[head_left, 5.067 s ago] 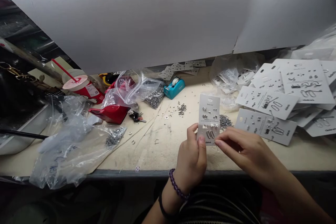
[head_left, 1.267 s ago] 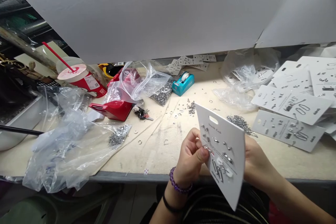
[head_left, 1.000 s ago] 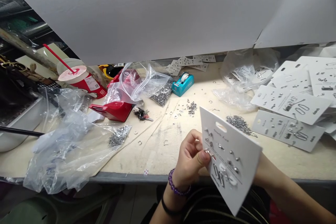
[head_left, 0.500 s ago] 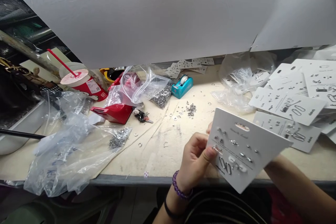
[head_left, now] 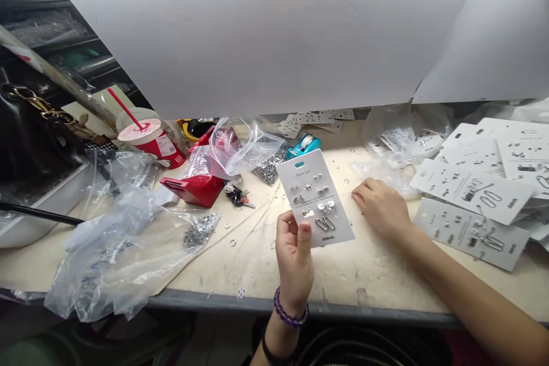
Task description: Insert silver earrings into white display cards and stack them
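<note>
An earring card (head_left: 315, 200) is held upright in my left hand (head_left: 295, 251), the thumb on its front lower left and the fingers behind. Silver studs and zigzag wire pieces are mounted on it. My right hand (head_left: 381, 206) rests over the table to the right of the card, palm down, fingers bent and drawn together at the tips. Whether anything small is between those fingertips is hidden. More earring cards (head_left: 472, 234) lie overlapping in a pile to the right of my right forearm.
At the left are a clear plastic bag (head_left: 111, 257), a red cup (head_left: 165, 146) with a straw, a red holder (head_left: 195, 189) and keys (head_left: 235, 194). A blue tape dispenser (head_left: 303, 145) stands behind the held card. A white panel (head_left: 266, 34) spans the back.
My left hand has moved left with the card, which now stands more upright and faces the camera. My right hand has come out from behind the card and reached forward to the table.
</note>
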`<state>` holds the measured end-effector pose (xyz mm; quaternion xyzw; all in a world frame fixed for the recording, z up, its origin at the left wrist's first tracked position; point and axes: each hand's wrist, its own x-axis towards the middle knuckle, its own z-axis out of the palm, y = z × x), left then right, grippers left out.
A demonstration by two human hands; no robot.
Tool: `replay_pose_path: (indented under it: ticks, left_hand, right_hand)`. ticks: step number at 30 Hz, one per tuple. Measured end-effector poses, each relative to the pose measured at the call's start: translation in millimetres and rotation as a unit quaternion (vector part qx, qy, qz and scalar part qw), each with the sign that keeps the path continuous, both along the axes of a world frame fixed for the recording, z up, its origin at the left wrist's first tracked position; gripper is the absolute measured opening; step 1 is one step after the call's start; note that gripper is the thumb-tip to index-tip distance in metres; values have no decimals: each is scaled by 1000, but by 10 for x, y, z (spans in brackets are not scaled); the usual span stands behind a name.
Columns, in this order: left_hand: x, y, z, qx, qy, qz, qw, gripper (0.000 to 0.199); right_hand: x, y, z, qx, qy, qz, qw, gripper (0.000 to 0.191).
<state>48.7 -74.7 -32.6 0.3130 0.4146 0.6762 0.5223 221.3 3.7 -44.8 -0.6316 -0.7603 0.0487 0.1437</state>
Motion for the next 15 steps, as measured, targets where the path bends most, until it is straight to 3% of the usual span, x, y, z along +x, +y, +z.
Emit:
replay_pose_path:
  ticks: [4,7,9,12,15]
  left_hand:
    - [-29,-7,39,-2,32,17,999,34]
    - [-47,-20,66,-13,55,12,998,34]
    - [-53,-30,82,-16,71,3,997,32]
    - [-51,-41,96,-7,94,-3,996,28]
    - [-47,-49,95,13,119,13,993,25]
  right_hand:
    - [26,16,22,10,52,0,999,18]
    - [27,-72,142,-1,118,19,993,13]
    - [2,-202,268,-16,207,53,977,15]
    - [-89,-424,457,-22,357,124,926,13]
    - [-216,-550,552,2,354,146,924,8]
